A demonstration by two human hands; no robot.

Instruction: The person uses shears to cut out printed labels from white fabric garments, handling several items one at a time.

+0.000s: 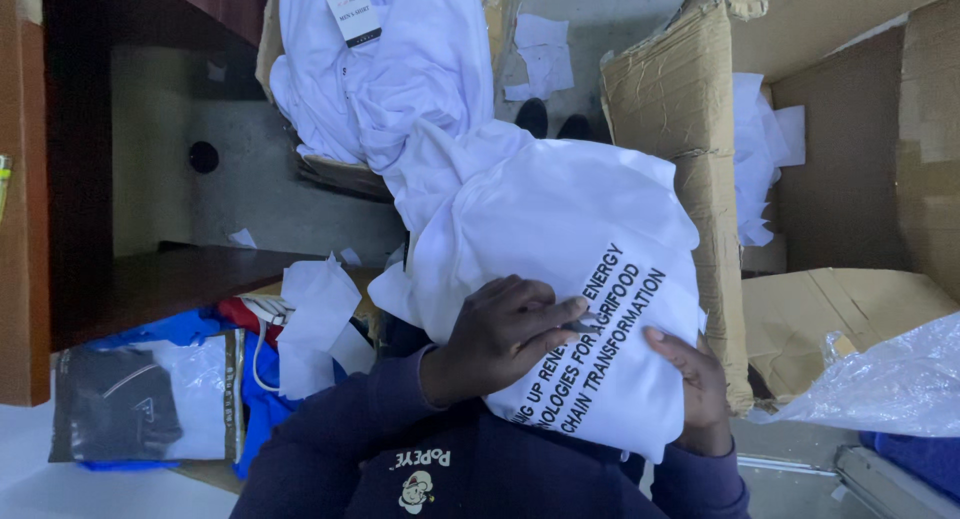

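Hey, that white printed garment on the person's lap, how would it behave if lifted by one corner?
The white garment would probably hang limp: it already drapes in soft folds. It looks light for its size, being thin cloth. The left hand and right hand press it flat, so it likely bunches or slides when released.

Grey concrete floor (610,14), scattered with white paper scraps (545,54). Dark wooden furniture (150,279) at left. Open cardboard boxes (690,109) at right. Dim, flat light.
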